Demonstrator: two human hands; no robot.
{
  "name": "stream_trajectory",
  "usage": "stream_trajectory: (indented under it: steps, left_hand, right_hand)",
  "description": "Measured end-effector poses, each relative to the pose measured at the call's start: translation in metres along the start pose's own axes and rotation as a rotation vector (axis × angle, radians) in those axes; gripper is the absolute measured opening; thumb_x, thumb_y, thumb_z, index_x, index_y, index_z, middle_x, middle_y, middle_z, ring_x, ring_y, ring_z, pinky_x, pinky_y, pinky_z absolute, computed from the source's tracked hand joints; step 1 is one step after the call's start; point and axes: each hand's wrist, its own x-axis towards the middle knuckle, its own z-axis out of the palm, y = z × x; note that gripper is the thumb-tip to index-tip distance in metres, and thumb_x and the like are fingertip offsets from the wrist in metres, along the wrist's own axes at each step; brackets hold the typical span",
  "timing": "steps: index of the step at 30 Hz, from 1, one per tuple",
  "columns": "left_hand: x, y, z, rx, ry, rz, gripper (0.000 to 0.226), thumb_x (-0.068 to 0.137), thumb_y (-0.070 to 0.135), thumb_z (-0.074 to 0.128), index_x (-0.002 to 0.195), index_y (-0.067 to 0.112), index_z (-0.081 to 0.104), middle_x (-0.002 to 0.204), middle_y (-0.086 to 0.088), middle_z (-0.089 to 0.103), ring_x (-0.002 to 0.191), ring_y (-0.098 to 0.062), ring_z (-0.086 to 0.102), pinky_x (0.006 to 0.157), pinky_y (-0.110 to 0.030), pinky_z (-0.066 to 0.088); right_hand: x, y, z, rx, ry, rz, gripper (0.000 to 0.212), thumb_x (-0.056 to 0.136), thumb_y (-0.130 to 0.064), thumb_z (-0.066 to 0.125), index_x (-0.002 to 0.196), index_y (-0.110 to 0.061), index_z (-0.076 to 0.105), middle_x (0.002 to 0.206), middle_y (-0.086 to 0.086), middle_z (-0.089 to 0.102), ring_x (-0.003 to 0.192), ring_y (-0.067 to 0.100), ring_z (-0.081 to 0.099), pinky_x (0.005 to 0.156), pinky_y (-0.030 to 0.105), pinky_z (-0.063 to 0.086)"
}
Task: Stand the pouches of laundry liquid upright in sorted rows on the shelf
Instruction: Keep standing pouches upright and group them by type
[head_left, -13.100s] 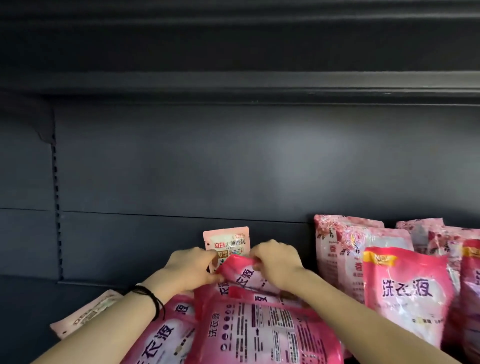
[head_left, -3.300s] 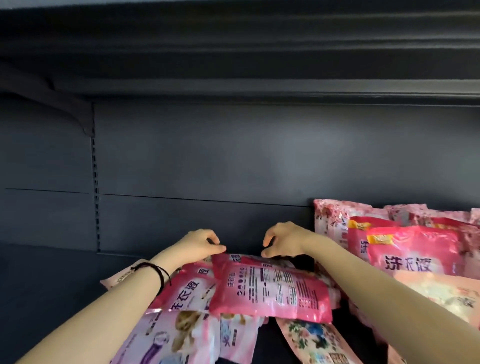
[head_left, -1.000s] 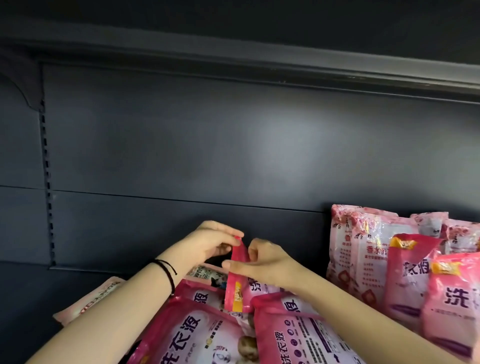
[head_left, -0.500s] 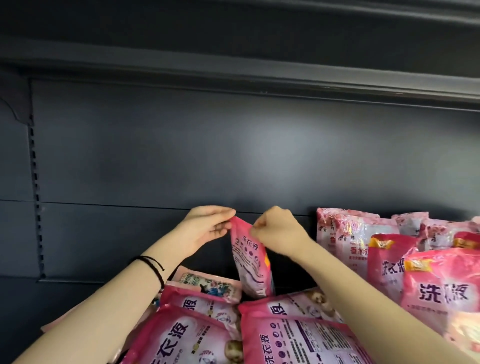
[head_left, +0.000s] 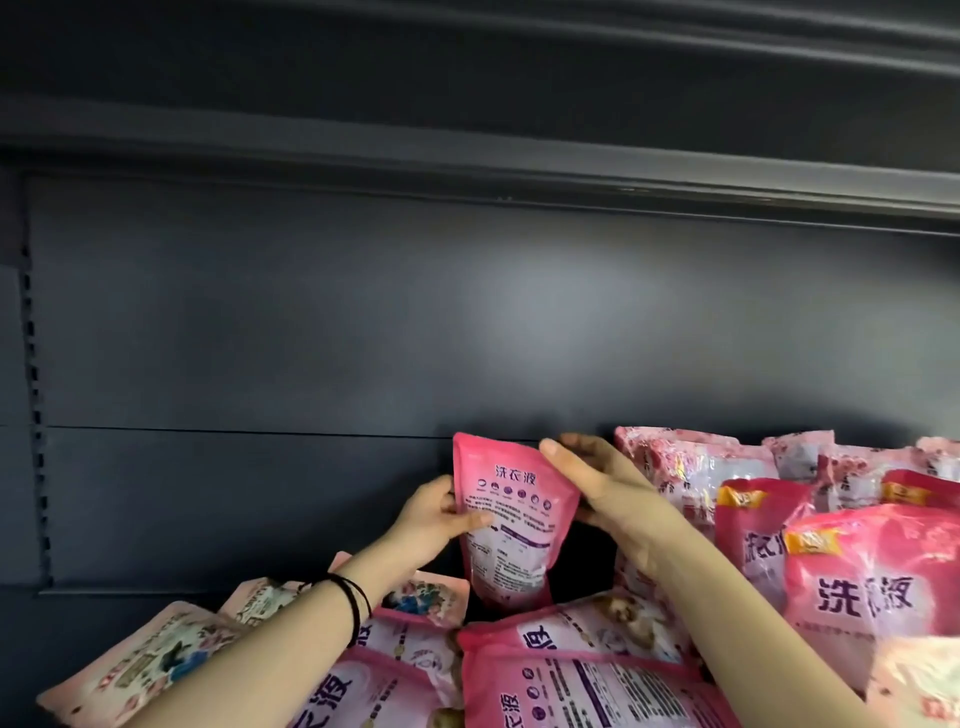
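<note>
Shelf bay, head view; positions are given from the held pouch.

(a) One dark back panel fills the field behind and above the held pouch. One slotted upright runs down it far to the pouch's left. One upper shelf edge crosses well above the pouch.

(b) Standing pouches, to the right of the held pouch: at least six, upright and overlapping. The pale floral ones stand at the rear and the deeper pink ones in front. The exact count cannot be told.

(c) Lying pouches, below and to the left of the held pouch: at least five, flat and partly stacked. Two are deep pink and three pale with picture prints.

(d) Held pouch: one, pink, nearly upright, its top leaning slightly left and its printed face toward the camera. Its base sits just behind the lying pouches; whether it touches the shelf floor cannot be told.

(e) Left hand: grips the pouch's left edge, thumb across the printed face, fingers hidden behind.

(f) Right hand: holds the pouch's upper right edge, thumb along the edge, fingers curled behind.

(g) Black wristband: on the left wrist, below and left of the pouch; two thin strands show.
</note>
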Motion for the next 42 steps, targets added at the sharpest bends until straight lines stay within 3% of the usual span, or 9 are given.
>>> stream_trajectory:
  steps: [3,6,11,14,17,23,29,37,42]
  left_hand:
    - [0.01,-0.003,0.01,0.017,0.097,-0.062,0.024,0.08,0.008,0.073,0.098,0.012,0.058,0.107,-0.012,0.069,0.1,-0.025,0.066,0.086,-0.035,0.055]
    - [0.013,-0.004,0.023,0.112,0.215,-0.07,0.022,0.082,0.012,0.072,0.096,0.015,0.055,0.102,-0.008,0.068,0.094,-0.022,0.065,0.085,-0.035,0.053]
    - [0.008,-0.004,0.025,0.144,0.266,-0.027,0.028,0.08,0.014,0.075,0.099,0.01,0.055,0.093,-0.007,0.067,0.081,-0.015,0.063,0.072,-0.027,0.053]
    - [0.009,-0.002,0.022,0.032,0.208,-0.093,0.022,0.08,0.012,0.074,0.093,0.013,0.056,0.095,-0.012,0.068,0.089,-0.025,0.067,0.079,-0.04,0.058]
    - [0.007,-0.006,0.019,0.044,0.072,-0.129,0.022,0.079,0.011,0.075,0.093,0.014,0.058,0.098,-0.012,0.067,0.092,-0.024,0.067,0.08,-0.038,0.058]
    - [0.0,-0.023,0.021,0.26,-0.024,-0.141,0.033,0.075,0.011,0.079,0.104,0.013,0.062,0.095,-0.011,0.071,0.087,-0.024,0.071,0.078,-0.041,0.059]
    - [-0.003,-0.023,0.033,0.347,-0.123,-0.088,0.053,0.084,0.022,0.07,0.132,0.02,0.047,0.123,-0.004,0.063,0.111,-0.022,0.062,0.095,-0.039,0.052]
    - [-0.01,-0.018,0.029,0.372,-0.231,-0.055,0.055,0.092,0.023,0.06,0.14,0.027,0.033,0.13,-0.002,0.058,0.109,-0.019,0.062,0.079,-0.03,0.058]
    - [-0.009,-0.022,0.026,0.236,-0.226,-0.103,0.053,0.092,0.019,0.06,0.136,0.031,0.034,0.13,-0.001,0.058,0.114,-0.021,0.059,0.092,-0.043,0.053]
  right_hand:
    - [0.002,0.024,-0.007,-0.107,-0.007,0.169,0.045,0.077,-0.026,0.078,0.114,-0.018,0.055,0.111,0.0,0.067,0.105,0.018,0.062,0.097,0.041,0.046]
    - [0.012,0.045,-0.01,-0.206,0.038,0.24,0.011,0.089,-0.018,0.067,0.093,-0.017,0.057,0.097,0.005,0.069,0.08,0.018,0.066,0.086,0.038,0.05]
    - [0.034,0.055,-0.012,-0.146,0.206,0.16,0.021,0.092,-0.012,0.063,0.071,-0.016,0.059,0.083,0.008,0.065,0.064,0.018,0.061,0.06,0.027,0.051]
    - [0.04,0.061,-0.011,-0.09,0.321,0.124,0.022,0.091,-0.013,0.063,0.07,-0.02,0.066,0.093,0.01,0.071,0.087,0.03,0.067,0.07,0.036,0.056]
    - [0.041,0.066,-0.013,-0.071,0.335,0.111,0.024,0.093,-0.016,0.061,0.07,-0.02,0.066,0.093,0.008,0.072,0.098,0.034,0.067,0.088,0.047,0.055]
    - [0.027,0.072,-0.019,-0.195,-0.062,0.219,0.011,0.092,-0.029,0.062,0.101,-0.024,0.061,0.116,-0.002,0.064,0.106,0.017,0.056,0.096,0.036,0.044]
    - [0.023,0.075,-0.027,-0.439,-0.215,0.245,0.079,0.083,-0.045,0.068,0.146,-0.028,0.024,0.146,-0.007,0.044,0.134,0.018,0.042,0.109,0.037,0.036]
    - [0.024,0.071,-0.028,-0.546,-0.289,0.265,0.089,0.083,-0.055,0.062,0.15,-0.034,0.008,0.154,-0.005,0.034,0.138,0.021,0.036,0.111,0.044,0.037]
    - [0.024,0.075,-0.024,-0.49,-0.236,0.247,0.074,0.089,-0.043,0.061,0.147,-0.03,0.017,0.15,-0.004,0.039,0.134,0.024,0.042,0.109,0.043,0.039]
